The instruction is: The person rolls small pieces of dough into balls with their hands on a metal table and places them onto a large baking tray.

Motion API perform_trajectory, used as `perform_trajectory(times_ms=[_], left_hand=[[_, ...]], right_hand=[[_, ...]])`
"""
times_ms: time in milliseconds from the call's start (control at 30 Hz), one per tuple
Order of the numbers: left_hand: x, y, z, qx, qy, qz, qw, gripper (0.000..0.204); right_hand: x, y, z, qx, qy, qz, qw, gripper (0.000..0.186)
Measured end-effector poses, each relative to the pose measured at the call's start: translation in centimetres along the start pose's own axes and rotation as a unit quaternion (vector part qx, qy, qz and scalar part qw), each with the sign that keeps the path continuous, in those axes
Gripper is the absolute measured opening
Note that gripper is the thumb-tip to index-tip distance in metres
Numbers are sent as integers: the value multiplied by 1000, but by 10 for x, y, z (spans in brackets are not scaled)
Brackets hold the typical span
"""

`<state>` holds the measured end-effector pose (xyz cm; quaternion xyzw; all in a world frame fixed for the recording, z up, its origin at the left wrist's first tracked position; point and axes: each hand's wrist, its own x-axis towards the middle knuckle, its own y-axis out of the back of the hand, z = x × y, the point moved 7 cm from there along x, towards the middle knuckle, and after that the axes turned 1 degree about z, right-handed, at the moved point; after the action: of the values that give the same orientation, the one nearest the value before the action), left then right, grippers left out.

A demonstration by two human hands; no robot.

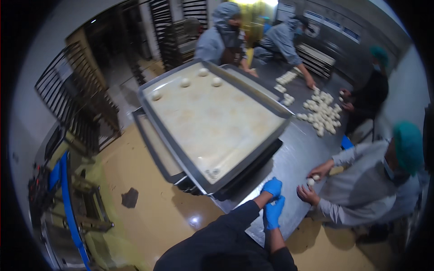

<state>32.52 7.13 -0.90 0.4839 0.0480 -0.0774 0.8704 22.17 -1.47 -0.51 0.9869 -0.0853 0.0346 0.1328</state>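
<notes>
Dough balls (185,82), four, sit toward the far end of a lined baking tray (217,131), uppermost on a stack; right of that, left gloved hand (272,187) and right gloved hand (274,213) meet at the near edge of the steel table (291,158), fingers seemingly curled; how tightly, and whether around dough, I cannot tell. Probably shaping; next move likely calls for easing fingers apart gently, then reaching to the tray. Farther right, heaped dough pieces (322,113); beyond, a green-capped co-worker (361,180) handling dough.
</notes>
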Motion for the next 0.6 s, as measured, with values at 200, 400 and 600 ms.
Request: perform_trajectory(times_ms=[200,400,600], left_hand=[[-9,13,-2,-356,51,46,932,19],[-110,43,-27,-198,-18,80,977,29],[-95,38,-5,-161,-60,219,960,26]], right_hand=[[37,18,39,30,-79,97,992,25],[-37,137,20,-42,-25,77,996,20],[19,120,0,-385,105,130,908,26]])
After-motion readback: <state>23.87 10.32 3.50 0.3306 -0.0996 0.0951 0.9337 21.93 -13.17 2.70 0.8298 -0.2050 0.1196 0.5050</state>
